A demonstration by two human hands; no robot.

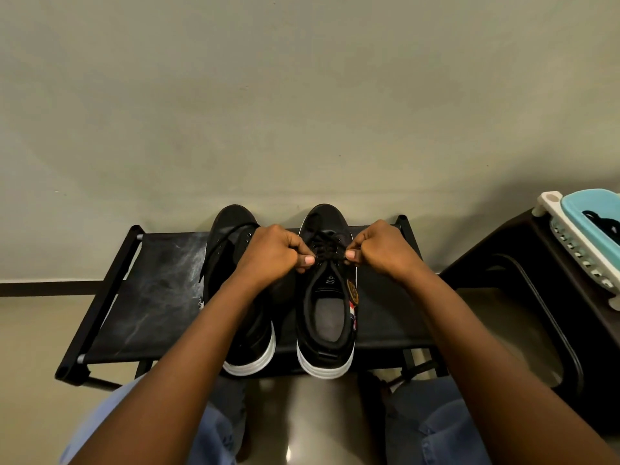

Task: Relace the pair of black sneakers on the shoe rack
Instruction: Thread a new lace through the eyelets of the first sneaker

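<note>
A seated person tightens the lace (327, 250) of a black sneaker (327, 317) on the fabric top of a black shoe rack (151, 297). The left hand (271, 255) and right hand (382, 251) each pinch a lace end between thumb and curled fingers, drawing it out toward 9 and 3 o'clock across the upper eyelets. The shoe sits with its heel toward the person at 6 o'clock and its toe to the wall at 12. The second sneaker (231, 223) stands just beside it at 9 o'clock, partly under the left forearm, with a loose lace (209, 260) trailing down its outer side and its eyelets open. The pull is probably best kept level and equal on both sides, so the ends finish matched and the shoe does not skid on the slack fabric; the crossings nearer the toe likely want snugging first. A pale blue basket (587, 229) rests on a dark stool (503, 263) at 3 o'clock.
</note>
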